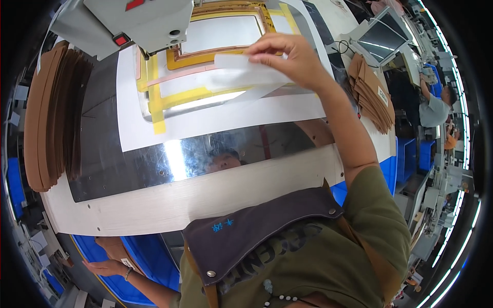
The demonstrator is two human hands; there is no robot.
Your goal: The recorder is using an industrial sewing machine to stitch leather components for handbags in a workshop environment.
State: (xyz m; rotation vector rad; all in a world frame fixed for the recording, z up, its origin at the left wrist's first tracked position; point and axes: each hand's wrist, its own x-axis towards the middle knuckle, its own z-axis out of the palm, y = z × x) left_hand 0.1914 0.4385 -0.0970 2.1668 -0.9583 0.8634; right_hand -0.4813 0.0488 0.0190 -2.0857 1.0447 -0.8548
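My right hand (287,61) pinches a translucent white sheet (231,66) over a flat template (182,90) with yellow and pink tape strips and a yellow-edged rectangular frame (215,51). The template lies on white paper (133,131) on a shiny metal plate (123,169), below a grey machine head (133,25). My left hand (105,267) is low at the left, fingers stretched out, over a blue bin (149,254) beside brown pieces (110,245).
Brown panel stacks stand at the left (49,113) and right (370,92) of the worktable (215,197). A screen (380,36) is at the back right. Blue bins (405,159) and a co-worker (434,108) are off to the right.
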